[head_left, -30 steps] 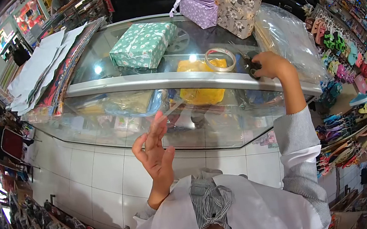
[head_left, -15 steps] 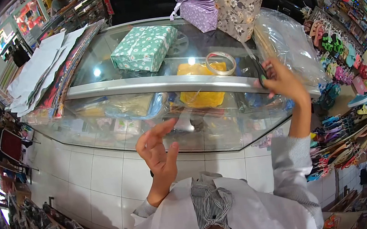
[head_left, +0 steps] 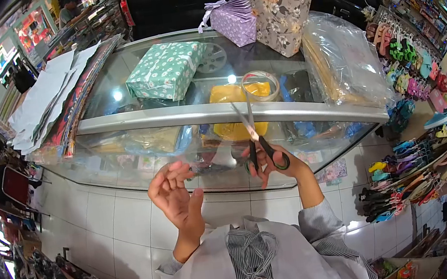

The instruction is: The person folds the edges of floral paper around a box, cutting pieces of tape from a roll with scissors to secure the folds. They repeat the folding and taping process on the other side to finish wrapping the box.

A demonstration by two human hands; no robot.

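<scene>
Black-handled scissors (head_left: 257,139) are in my right hand (head_left: 276,162), fingers in the handles, blades slightly apart and pointing up in front of the counter's metal edge. To the left, my left hand (head_left: 175,194) is raised with fingers loosely curled and thumb apart, holding nothing. On the glass counter (head_left: 175,112) lies a box wrapped in green daisy paper (head_left: 166,71). A roll of tape (head_left: 260,86) rests near the counter's edge, just beyond the scissors.
Behind stand a small purple wrapped gift (head_left: 235,20) and a tall floral gift bag (head_left: 281,8). Paper sheets (head_left: 48,95) are stacked at the left, plastic packs (head_left: 344,64) at the right. Sandals (head_left: 406,50) hang on racks at the right. A person (head_left: 70,12) is far back.
My right hand has lifted the scissors off the counter's right part and brought them left and toward me, with the blades now apart. My left hand has moved slightly left and down.
</scene>
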